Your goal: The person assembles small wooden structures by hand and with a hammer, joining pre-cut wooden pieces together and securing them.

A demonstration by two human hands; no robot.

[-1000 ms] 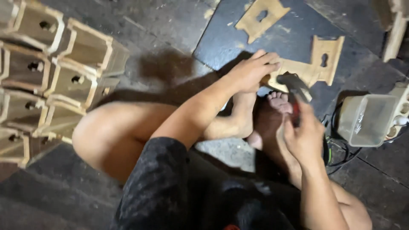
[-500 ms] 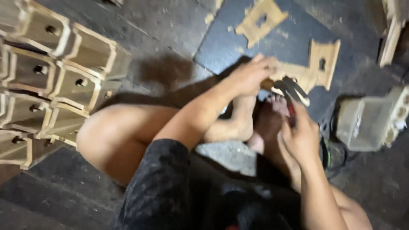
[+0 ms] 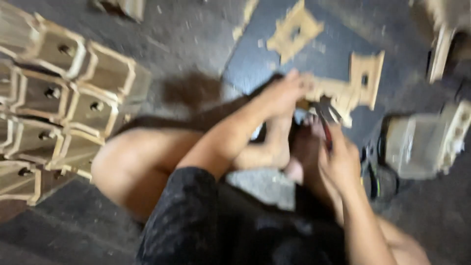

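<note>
I sit on the floor with my legs folded. My left hand (image 3: 284, 93) is closed over the near end of a flat wooden cut-out piece (image 3: 355, 86) with a keyhole-shaped slot, lying on a dark blue mat (image 3: 255, 64). My right hand (image 3: 341, 159) grips pliers with red handles (image 3: 326, 120); their jaws point at the wooden piece just beside my left hand. The view is blurred, so the jaws' exact contact is unclear.
A second wooden cut-out (image 3: 294, 30) lies farther back on the mat. Stacked wooden boxes with round holes (image 3: 59, 98) fill the left side. A clear plastic container (image 3: 422, 142) stands at the right, with more wooden parts (image 3: 444, 44) at the top right.
The view has shifted and blurred with head motion. Both hands stay at the wooden piece; the right hand with the pliers has edged slightly closer to it.
</note>
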